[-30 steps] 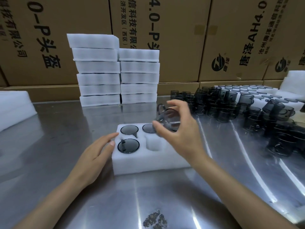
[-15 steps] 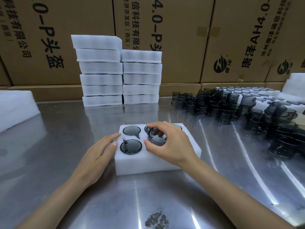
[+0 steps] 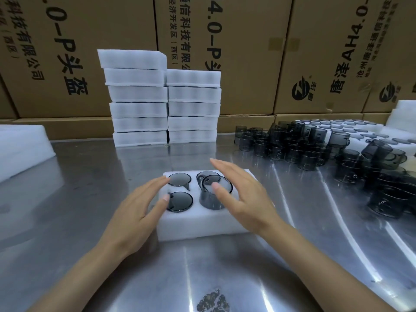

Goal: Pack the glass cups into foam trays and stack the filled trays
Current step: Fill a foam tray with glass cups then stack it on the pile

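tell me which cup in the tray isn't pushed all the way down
The front-right glass cup, under the right hand; it stands proud of the foam tray, the other three sit flush.

On a shiny metal table (image 3: 67, 210), a white foam tray (image 3: 202, 224) with four round pockets, each holding a smoky grey glass cup. Three seated flush; near-right cup (image 3: 213, 195) standing higher than the foam. Left hand (image 3: 132, 212) flat on the tray's left edge, fingers straight. Right hand (image 3: 243, 194) open over the right side, thumb at the raised cup's rim. Far behind, two stacks of white foam trays (image 3: 162, 102). To the right, many loose grey glass cups (image 3: 315, 149). Beyond, brown cardboard boxes (image 3: 247, 52).
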Action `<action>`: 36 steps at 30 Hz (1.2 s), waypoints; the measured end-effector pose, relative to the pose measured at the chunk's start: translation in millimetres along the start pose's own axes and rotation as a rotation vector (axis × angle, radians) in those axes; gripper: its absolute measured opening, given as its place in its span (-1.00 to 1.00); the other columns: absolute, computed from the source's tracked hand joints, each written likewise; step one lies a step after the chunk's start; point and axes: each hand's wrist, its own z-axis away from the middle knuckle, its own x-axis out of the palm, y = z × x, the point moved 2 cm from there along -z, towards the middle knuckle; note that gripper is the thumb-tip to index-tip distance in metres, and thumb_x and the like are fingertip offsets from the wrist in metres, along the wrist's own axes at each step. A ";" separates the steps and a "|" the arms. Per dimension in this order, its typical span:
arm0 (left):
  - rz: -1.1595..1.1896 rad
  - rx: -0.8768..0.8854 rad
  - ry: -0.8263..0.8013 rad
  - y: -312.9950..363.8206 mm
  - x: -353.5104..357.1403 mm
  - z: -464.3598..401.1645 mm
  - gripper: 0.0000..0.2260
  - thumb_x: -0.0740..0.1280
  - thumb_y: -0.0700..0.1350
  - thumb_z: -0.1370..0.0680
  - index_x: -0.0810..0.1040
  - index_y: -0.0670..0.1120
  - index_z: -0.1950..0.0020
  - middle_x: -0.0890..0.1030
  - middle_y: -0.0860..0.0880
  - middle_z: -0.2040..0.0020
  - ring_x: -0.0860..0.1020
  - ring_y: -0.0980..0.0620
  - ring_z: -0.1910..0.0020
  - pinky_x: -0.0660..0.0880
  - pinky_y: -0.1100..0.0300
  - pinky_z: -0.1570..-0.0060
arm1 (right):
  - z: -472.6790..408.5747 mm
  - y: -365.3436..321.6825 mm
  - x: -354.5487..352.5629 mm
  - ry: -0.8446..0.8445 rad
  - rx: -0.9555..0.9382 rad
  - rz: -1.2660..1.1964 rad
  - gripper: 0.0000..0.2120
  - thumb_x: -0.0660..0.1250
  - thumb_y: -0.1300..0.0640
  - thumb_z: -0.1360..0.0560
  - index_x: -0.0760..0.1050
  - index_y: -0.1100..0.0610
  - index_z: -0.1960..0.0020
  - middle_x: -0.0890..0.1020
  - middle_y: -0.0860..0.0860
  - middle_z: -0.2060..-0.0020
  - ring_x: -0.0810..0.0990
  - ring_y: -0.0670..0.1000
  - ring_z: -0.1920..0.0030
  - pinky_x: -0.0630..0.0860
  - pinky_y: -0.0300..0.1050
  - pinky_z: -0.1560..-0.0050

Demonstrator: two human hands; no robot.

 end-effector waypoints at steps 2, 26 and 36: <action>-0.028 0.110 0.010 18.0 1.2 0.7 -0.53 0.06 0.21 -0.53 0.32 0.14 -0.43 0.33 0.25 -0.41 0.24 0.31 -0.40 0.16 0.24 -0.40 | 1.8 4.8 -6.4 0.007 -0.001 -0.009 -0.51 0.05 -0.11 -0.52 0.30 -0.10 -0.44 0.29 -0.40 -0.31 0.18 -0.46 -0.29 0.01 -0.62 -0.21; -0.329 0.382 -0.115 44.5 20.5 11.1 -0.53 0.14 0.12 -0.51 0.51 -0.07 -0.32 0.48 0.08 -0.34 0.43 0.02 -0.34 0.16 0.19 -0.34 | 12.6 6.3 4.0 -0.318 -0.144 0.382 -0.55 0.00 0.07 -0.62 0.20 0.00 -0.50 0.17 -0.15 -0.49 0.11 -0.20 -0.48 -0.02 -0.36 -0.41; -0.298 0.342 -0.081 53.4 19.3 1.1 -0.57 0.16 0.12 -0.48 0.63 -0.09 -0.14 0.62 0.05 -0.16 0.58 0.03 -0.17 0.42 0.10 -0.23 | 9.2 6.0 3.1 -0.348 -0.144 0.377 -0.55 0.01 0.08 -0.63 0.17 0.00 -0.51 0.16 -0.15 -0.50 0.08 -0.19 -0.49 0.01 -0.27 -0.45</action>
